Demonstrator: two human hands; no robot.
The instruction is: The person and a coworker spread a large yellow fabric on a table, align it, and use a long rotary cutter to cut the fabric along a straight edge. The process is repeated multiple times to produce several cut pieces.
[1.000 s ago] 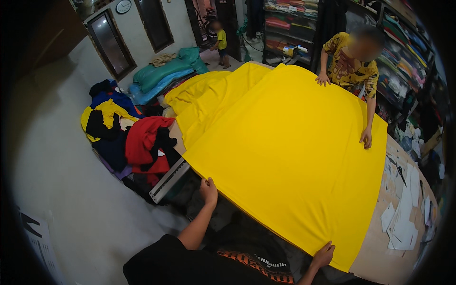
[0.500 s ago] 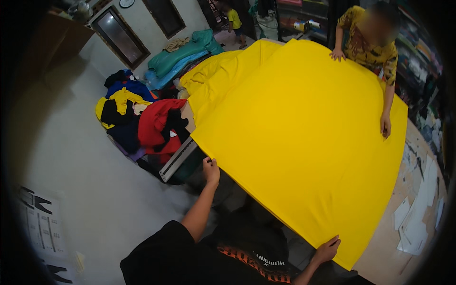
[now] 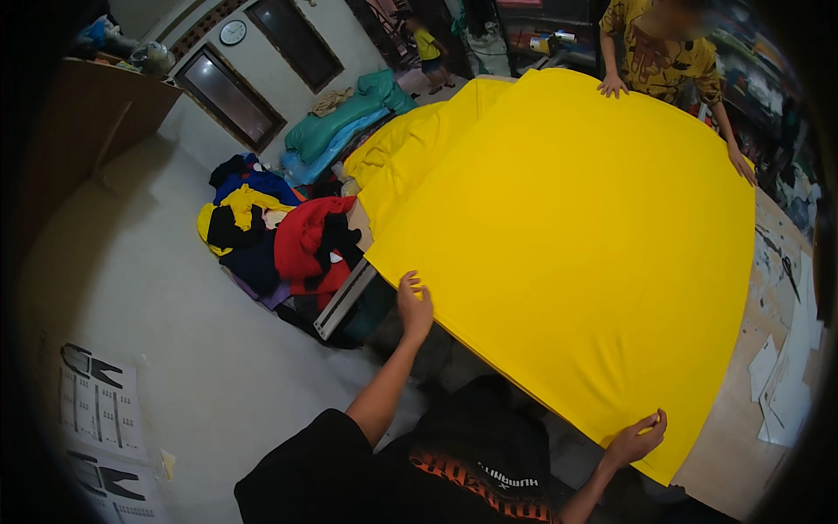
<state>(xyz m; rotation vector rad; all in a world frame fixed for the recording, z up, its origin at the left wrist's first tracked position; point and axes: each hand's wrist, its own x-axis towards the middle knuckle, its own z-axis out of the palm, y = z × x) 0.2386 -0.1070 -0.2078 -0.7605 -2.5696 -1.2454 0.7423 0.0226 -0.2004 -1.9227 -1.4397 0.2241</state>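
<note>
A wide sheet of yellow fabric [image 3: 576, 236] lies spread over the table, its near edge running diagonally in front of me. At that edge, near the fabric's left corner, is my left hand [image 3: 415, 307], its fingers loosely bent and apart with nothing gripped. My right hand [image 3: 637, 439] is over the near right part of the sheet, palm turned inward. Its fingers are curved, holding no cloth. Across the table a person in a patterned yellow shirt [image 3: 668, 52] rests one hand [image 3: 614, 86] on the far edge and the other hand [image 3: 742, 164] at the right edge.
Bunched yellow cloth [image 3: 410, 144] lies at the far left. A heap of red, black and blue garments [image 3: 301, 244] sits beside a metal rail [image 3: 345, 299]. Scissors [image 3: 790, 278] and white pattern pieces [image 3: 786, 393] lie on the right tabletop. A small person [image 3: 426, 48] stands farther back.
Both my hands have loosened from the fabric's near edge, the right one lifting slightly. The other person's right-side hand has shifted from on top of the sheet out to its edge. My view has tilted.
</note>
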